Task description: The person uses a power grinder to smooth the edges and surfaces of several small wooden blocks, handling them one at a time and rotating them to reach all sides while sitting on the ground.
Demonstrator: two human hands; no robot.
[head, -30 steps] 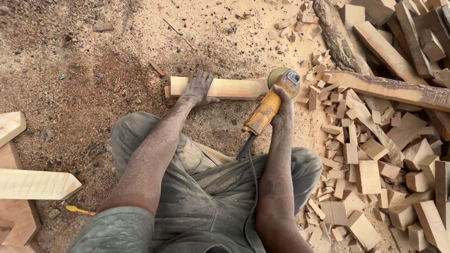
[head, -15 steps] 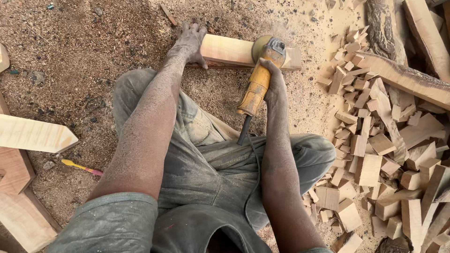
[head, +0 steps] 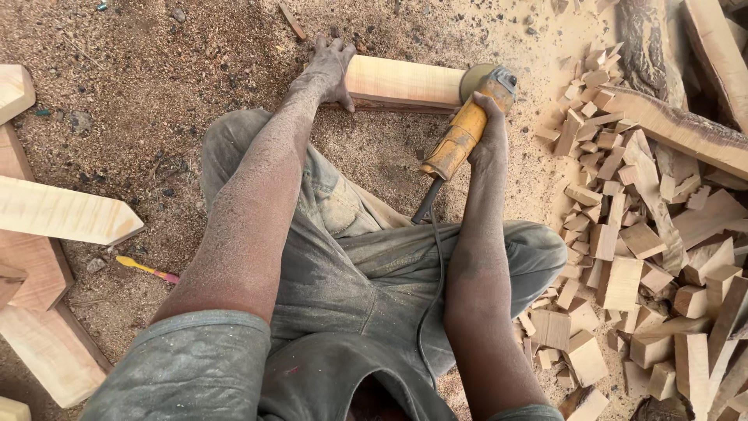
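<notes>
- Workpiece: wood block (head: 405, 82) lies flat on the sawdust-covered ground (head: 156, 86), ahead of the seated person's knees, long axis running left to right.
- Left hand (head: 331, 66) rests palm down on the block's left end, fingers spread wide, pressing it to the ground rather than gripping it.
- Right hand (head: 491, 132) is closed around the yellow body of an angle grinder (head: 467, 121); the tool's disc end meets the block's right end.
- The block therefore sits between the two hands, touching the left one directly and the right one only through the grinder.
- Block appearance: pale, smooth, rectangular, fine straight grain, darker lower edge.
- Grinder cord (head: 432, 265) trails back over the lap.
- Offcut pile (head: 639, 249) lies to the right, apart from the block.
</notes>
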